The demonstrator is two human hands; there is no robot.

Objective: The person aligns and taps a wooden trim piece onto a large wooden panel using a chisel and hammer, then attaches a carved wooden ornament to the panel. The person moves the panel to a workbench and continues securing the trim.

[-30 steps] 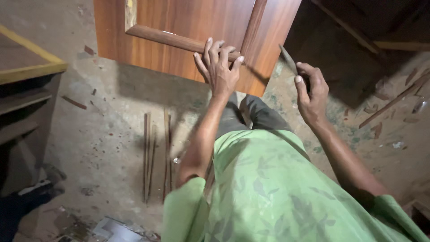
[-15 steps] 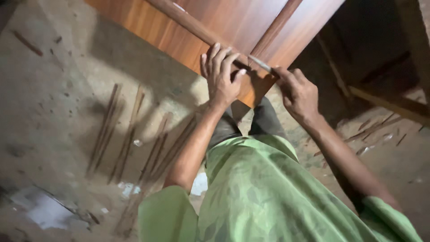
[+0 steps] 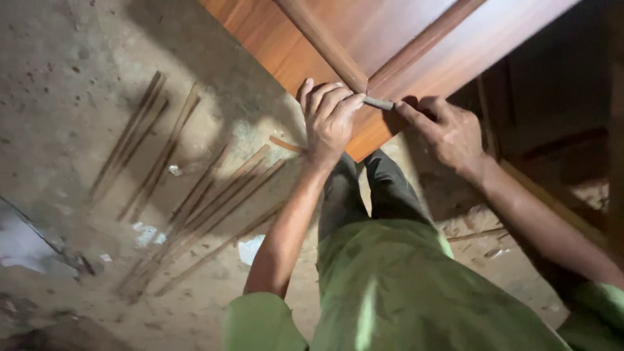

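The person stands over a brown wood panel (image 3: 390, 39) that leans in from above, its lower corner coming down between the two hands. Two moulding strips (image 3: 325, 45) are fixed on its face and meet at a mitred joint near that corner. The left hand (image 3: 328, 120) lies flat against the panel just below the joint, fingers spread and pressing the wood, closed around nothing. The right hand (image 3: 448, 130) is clenched around a thin dark tool (image 3: 378, 103), its tip pointing left and touching the panel right at the joint, just beside the left fingertips; what kind of tool it is, I cannot tell. Below are dark trousers (image 3: 370, 188) and a green shirt (image 3: 403, 292). On the dusty concrete floor (image 3: 65, 78) to the left lie several loose wood strips (image 3: 195, 201), scattered in rough bundles, well apart from the hands. Scraps of white paper (image 3: 146, 233) sit among them.
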